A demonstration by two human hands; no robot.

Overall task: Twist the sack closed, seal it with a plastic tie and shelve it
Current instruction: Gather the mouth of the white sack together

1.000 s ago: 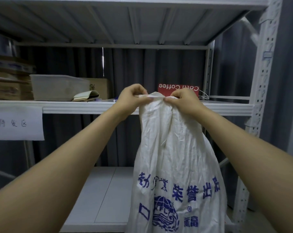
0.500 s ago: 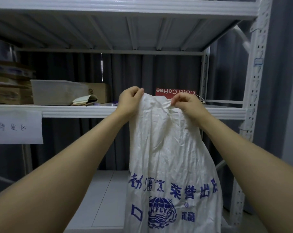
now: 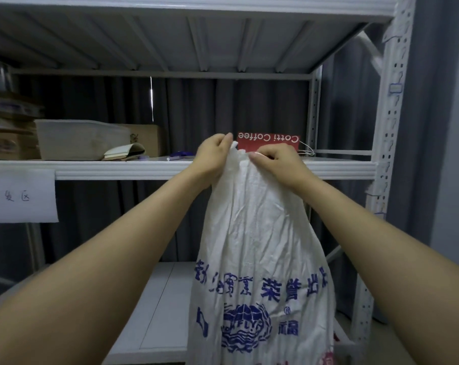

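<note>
A crumpled white woven plastic sack with blue printed characters and a globe emblem [image 3: 260,259] hangs upright in front of a white metal shelving rack [image 3: 386,164], its gathered mouth level with the front edge of the middle shelf and its body dropping past the lower shelf [image 3: 160,306]. Whether its base rests on anything is out of view.

The left hand [image 3: 212,159] has its grip pinched on the left side of the sack's mouth, fingers curled over the top edge. The right hand [image 3: 275,162] has its grip pressed together on the right side of the mouth, knuckles up. The two hands sit close together, so the opening is bunched between them; holding it high probably lets the sack's weight pull the neck straight, which should make twisting easier. The neck looks gathered but not yet twisted, and no plastic tie is visible on it.

On the middle shelf, just behind the hands, stands a red paper bag with white upside-down lettering [image 3: 268,143]. Toward the shelf's left end lie a translucent plastic tub [image 3: 78,138], an open notebook [image 3: 123,152] and stacked brown cardboard boxes [image 3: 10,135]. A white paper label with handwriting [image 3: 20,196] hangs from the shelf's front edge at the left. The lower shelf looks bare beside the sack, so it seems the likelier resting place.
</note>
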